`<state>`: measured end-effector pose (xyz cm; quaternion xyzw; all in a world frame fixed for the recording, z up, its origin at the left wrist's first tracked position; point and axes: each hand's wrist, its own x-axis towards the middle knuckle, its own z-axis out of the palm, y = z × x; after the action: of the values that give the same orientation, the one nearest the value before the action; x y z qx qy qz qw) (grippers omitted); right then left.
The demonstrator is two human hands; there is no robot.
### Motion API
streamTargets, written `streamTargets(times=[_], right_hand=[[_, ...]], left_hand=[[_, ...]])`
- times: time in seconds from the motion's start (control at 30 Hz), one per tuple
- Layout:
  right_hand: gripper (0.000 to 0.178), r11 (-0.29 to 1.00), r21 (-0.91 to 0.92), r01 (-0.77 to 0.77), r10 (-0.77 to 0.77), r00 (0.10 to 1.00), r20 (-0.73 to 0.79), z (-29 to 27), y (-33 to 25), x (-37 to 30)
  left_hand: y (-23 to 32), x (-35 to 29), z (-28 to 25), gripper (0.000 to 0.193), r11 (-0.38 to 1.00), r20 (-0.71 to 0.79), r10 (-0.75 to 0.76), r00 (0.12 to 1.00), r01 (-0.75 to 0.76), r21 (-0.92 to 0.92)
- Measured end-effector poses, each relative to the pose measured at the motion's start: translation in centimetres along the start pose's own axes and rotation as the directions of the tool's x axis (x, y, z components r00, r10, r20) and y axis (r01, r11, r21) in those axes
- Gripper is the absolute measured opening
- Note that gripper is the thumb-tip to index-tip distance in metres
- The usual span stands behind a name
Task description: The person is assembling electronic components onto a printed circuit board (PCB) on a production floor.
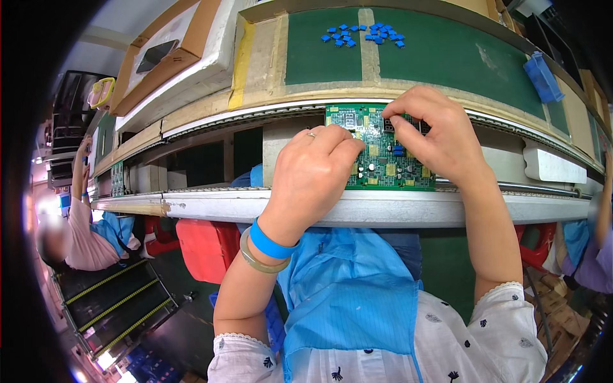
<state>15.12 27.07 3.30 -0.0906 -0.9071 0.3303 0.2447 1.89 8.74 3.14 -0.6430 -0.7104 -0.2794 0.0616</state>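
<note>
A green circuit board (402, 182) lies across the two rails of the line in front of me, dotted with small white, yellow and black parts. One blue component (399, 150) sits on it, just left of my right wrist's side of the board. My left hand (314, 167) rests over the board's left part, fingers curled and fingertips down on it; whatever is between them is hidden. My right hand (439, 131) is above the upper right part, thumb and forefinger bent together near a dark display part. I cannot make out what they pinch.
Many small blue components (380, 33) lie scattered on the green bench top beyond the rails. A blue bin (543, 76) hangs at the far right. Cardboard and foam boxes (211, 54) stand at the far left. The metal front rail (396, 209) runs between me and the board. Other people sit at both sides.
</note>
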Motion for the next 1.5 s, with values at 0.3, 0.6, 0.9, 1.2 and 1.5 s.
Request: streamTargets(times=[0.3,0.6,0.9,1.2,1.5], right_hand=[[0.014,1.0,0.0,0.003,-0.003,1.0,0.009,-0.6,0.0,0.3],[0.065,0.18,0.976,-0.122,0.419,0.907,0.036,-3.1,0.4,1.0],[0.032,0.343,0.923,-0.176,0.481,0.876,-0.012,-2.4,3.0,1.0],[0.02,0.996,0.038,0.077,-0.079,0.995,0.056,2.1,-3.9,1.7],[0.049,0.887,-0.311,0.342,-0.217,0.902,0.374,6.4,-5.5,0.5]], left_hand=[[0.0,0.0,-0.2,0.014,1.0,0.024,0.006,1.0,-0.007,0.021],[1.2,2.2,-3.4,0.058,0.979,-0.18,-0.052,0.982,0.086,0.185],[-4.3,-1.2,-2.9,0.043,0.967,-0.272,-0.165,0.948,0.209,0.143],[-3.4,-1.4,-3.2,0.077,0.756,-0.274,-0.473,0.837,0.545,0.363],[-3.0,-1.4,-2.3,0.08,0.785,-0.276,-0.423,0.863,0.501,0.365]])
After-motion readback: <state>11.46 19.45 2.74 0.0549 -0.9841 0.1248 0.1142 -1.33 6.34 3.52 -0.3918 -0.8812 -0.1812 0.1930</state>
